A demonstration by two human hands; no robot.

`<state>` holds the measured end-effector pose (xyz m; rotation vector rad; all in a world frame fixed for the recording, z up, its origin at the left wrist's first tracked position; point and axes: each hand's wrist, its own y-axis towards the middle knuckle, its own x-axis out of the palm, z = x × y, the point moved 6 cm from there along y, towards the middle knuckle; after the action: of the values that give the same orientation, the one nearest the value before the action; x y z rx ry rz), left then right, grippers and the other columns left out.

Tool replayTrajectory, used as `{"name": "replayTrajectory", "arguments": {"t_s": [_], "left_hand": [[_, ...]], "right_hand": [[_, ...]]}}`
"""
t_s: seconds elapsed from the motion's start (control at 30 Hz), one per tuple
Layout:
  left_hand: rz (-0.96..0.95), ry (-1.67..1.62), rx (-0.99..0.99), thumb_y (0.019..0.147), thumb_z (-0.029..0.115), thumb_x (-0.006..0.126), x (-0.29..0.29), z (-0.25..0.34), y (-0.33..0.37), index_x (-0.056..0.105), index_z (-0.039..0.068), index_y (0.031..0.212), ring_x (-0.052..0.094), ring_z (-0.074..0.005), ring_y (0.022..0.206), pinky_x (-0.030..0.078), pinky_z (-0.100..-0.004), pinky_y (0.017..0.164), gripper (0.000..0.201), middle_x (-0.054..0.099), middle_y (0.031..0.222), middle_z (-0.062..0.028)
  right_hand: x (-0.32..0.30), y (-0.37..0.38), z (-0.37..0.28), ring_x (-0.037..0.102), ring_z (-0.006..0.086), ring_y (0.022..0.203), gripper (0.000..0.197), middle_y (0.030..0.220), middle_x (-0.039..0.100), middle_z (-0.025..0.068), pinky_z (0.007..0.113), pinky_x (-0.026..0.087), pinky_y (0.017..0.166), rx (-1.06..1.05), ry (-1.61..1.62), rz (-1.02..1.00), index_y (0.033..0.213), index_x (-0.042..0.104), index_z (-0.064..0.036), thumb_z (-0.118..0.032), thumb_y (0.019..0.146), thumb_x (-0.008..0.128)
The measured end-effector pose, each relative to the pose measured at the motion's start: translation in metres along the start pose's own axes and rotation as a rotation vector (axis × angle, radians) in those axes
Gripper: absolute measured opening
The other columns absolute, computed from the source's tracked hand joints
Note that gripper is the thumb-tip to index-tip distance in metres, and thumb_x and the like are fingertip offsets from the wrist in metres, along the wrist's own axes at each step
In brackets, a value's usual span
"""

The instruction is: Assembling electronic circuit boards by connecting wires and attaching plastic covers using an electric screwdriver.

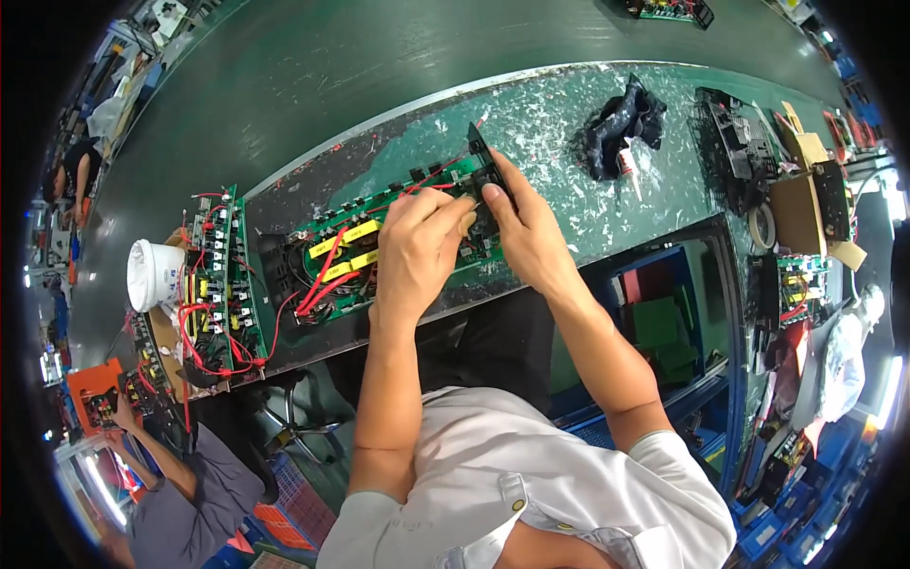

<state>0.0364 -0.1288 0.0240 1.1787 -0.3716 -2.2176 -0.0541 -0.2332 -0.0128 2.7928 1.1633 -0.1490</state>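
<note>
A long green circuit board assembly lies on the workbench in front of me, with yellow-wrapped parts, red wires and dark components. At its right end a black panel stands on edge. My right hand grips that panel, thumb on the near face and fingers behind it. Close to the panel's inner side, my left hand is closed in a pinch above the board. Whatever lies between its fingertips is hidden.
A second upright board with red wires and a white bucket stand at left. Black cloth and a small white bottle lie right of my hands. Black housings and a tape roll sit farther right. A co-worker's arm shows lower left.
</note>
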Motion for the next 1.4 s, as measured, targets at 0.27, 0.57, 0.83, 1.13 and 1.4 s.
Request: {"name": "replayTrajectory", "arguments": {"t_s": [0.27, 0.57, 0.83, 1.13, 1.4], "left_hand": [[-0.025, 0.172, 0.291, 0.080, 0.005, 0.069, -0.004, 0.020, 0.028, 0.067, 0.002, 0.083, 0.061, -0.0290, 0.073, 0.048, -0.0411, 0.076, 0.005, 0.055, 0.074, -0.0084], [-0.472, -0.036, -0.089, 0.086, 0.018, 0.072, -0.043, -0.020, 0.075, 0.065, 0.000, 0.120, 0.066, -0.0246, 0.104, 0.051, -0.0351, 0.091, 0.039, 0.066, 0.116, -0.0136], [-0.668, -0.034, -0.195, 0.087, 0.021, 0.071, 0.015, -0.082, 0.093, 0.064, -0.001, 0.122, 0.068, -0.0218, 0.099, 0.052, -0.0346, 0.090, 0.042, 0.071, 0.109, -0.0141], [-0.908, -0.080, -0.230, 0.077, 0.007, 0.071, 0.073, -0.072, 0.108, 0.064, -0.003, 0.120, 0.065, -0.0178, 0.083, 0.051, -0.0330, 0.076, 0.045, 0.070, 0.093, -0.0106], [-0.626, -0.609, -0.776, 0.088, 0.007, 0.058, 0.027, -0.098, 0.090, 0.067, -0.004, 0.115, 0.068, -0.0118, 0.081, 0.055, -0.0234, 0.076, 0.030, 0.069, 0.095, -0.0052]], "right_hand": [[0.000, -0.004, -0.026, 0.061, 0.0390, 0.112, 0.046, 0.126, 0.059, 0.0283, 0.039, 0.046, 0.096, -0.122, -0.331, 0.099, 0.146, 0.041, -0.0032, -0.012, 0.102, 0.050], [-0.028, 0.017, -0.008, 0.060, 0.0397, 0.116, 0.044, 0.127, 0.059, 0.0275, 0.039, 0.047, 0.096, -0.076, -0.432, 0.104, 0.141, 0.046, -0.0020, -0.013, 0.100, 0.056], [-0.017, -0.046, -0.053, 0.063, 0.0326, 0.091, 0.034, 0.102, 0.063, 0.0165, 0.039, 0.051, 0.077, -0.447, -0.493, 0.142, 0.110, 0.063, -0.0004, 0.006, 0.078, 0.073], [0.019, -0.033, -0.014, 0.053, 0.0176, 0.067, 0.012, 0.076, 0.053, 0.0071, 0.029, 0.043, 0.061, -0.221, -0.202, -0.102, 0.099, 0.069, 0.0000, 0.000, 0.089, 0.062], [-0.022, -0.037, 0.007, 0.058, 0.0062, 0.074, 0.017, 0.088, 0.068, 0.0033, 0.021, 0.047, 0.067, 0.103, 0.236, 0.002, 0.111, 0.068, 0.0019, -0.005, 0.099, 0.058]]}}
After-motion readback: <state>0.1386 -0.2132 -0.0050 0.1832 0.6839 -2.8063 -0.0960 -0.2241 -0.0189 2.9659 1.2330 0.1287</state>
